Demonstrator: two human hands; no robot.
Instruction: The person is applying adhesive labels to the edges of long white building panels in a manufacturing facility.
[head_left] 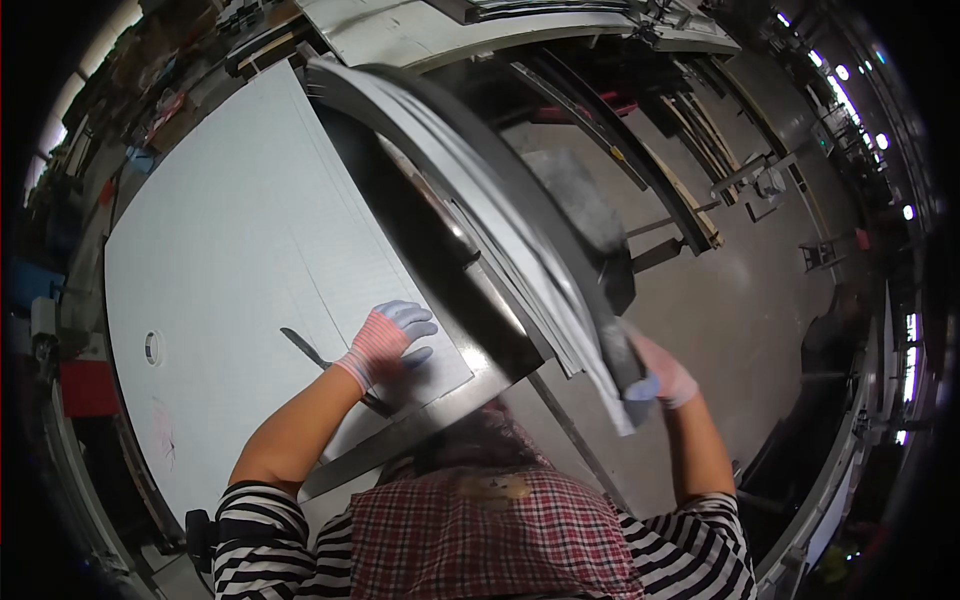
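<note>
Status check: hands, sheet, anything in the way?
Left hand over sheet, loosely open. Right hand gripping strips, blurred. Dark tool by left wrist, possibly in the way.

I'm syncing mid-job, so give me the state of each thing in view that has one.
Sheet: flat, marked with thin dark lines.
Strips: layered together, near end gripped, motion-blurred.
Left hand: gloved, open, palm down over sheet.
Right hand: gloved, closed on strips.
Dark tool: lying on sheet, partly hidden.
Lights: lit.

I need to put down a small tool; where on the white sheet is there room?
Free: the white sheet between the small round item and dark blade, and beyond, toward its far edge. Crowded: its near right corner, around the left hand.
</note>
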